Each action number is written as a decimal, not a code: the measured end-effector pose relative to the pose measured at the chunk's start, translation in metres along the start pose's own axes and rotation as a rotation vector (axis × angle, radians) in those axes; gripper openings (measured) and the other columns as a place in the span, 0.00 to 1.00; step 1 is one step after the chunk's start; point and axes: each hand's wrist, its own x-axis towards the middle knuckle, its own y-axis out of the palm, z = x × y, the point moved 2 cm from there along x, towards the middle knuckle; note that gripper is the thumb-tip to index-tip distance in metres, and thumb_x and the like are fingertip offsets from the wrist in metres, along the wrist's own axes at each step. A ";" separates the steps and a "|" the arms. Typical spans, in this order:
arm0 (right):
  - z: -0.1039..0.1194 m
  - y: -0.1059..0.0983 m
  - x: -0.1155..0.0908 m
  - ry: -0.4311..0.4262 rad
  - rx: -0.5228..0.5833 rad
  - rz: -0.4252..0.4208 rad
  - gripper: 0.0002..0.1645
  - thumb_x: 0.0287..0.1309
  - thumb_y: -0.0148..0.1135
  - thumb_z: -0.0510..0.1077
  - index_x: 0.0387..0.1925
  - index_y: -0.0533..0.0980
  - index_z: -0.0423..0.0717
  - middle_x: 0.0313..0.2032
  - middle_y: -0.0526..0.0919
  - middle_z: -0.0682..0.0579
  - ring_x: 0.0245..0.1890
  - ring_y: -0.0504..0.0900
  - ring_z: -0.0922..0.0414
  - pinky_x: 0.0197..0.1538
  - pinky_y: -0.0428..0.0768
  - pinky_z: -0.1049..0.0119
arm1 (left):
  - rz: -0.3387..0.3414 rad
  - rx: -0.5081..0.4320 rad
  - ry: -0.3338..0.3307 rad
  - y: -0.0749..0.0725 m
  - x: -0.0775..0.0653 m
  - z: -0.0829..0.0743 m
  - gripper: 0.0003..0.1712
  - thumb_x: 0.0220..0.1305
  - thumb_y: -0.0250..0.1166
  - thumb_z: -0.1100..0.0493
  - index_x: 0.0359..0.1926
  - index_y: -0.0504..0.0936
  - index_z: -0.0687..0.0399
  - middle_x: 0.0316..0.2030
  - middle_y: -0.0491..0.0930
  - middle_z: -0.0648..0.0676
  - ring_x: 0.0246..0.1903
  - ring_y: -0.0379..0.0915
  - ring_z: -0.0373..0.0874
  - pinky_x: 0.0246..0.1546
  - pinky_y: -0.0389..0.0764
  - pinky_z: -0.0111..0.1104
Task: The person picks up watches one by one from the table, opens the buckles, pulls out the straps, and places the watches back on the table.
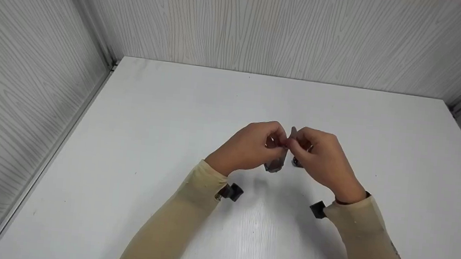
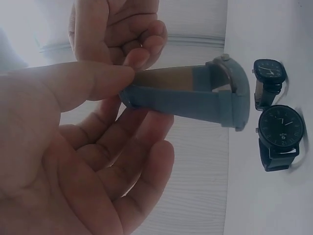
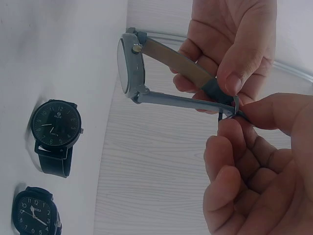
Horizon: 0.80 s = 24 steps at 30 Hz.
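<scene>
Between my two hands hangs a wristwatch [image 1: 274,165] with a grey-blue strap, tan on its inner side. Its strap is bent into a loop, with the case [image 3: 131,66] at the far end from my fingers. My left hand [image 1: 248,147] pinches the strap between thumb and fingers, near where the two ends meet. Thumb and forefinger of my right hand [image 1: 325,159] pinch the strap end at the metal buckle [image 3: 236,105]. Fingertips of both hands are close together there. Part of the buckle is hidden by the fingers.
On the white table [image 1: 173,111] lie a round black watch [image 3: 56,124] and a squarish black watch [image 3: 35,214], side by side; the right hand mostly covers them in the head view. Wood-grain panels [image 1: 240,24] stand at the table's back and sides.
</scene>
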 end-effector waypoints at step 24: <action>0.002 0.002 0.000 -0.038 0.021 0.053 0.09 0.69 0.62 0.36 0.31 0.82 0.47 0.25 0.82 0.54 0.22 0.78 0.57 0.28 0.75 0.68 | 0.010 0.055 0.008 -0.001 -0.001 0.002 0.03 0.66 0.65 0.60 0.37 0.79 0.48 0.27 0.85 0.41 0.30 0.81 0.36 0.38 0.77 0.33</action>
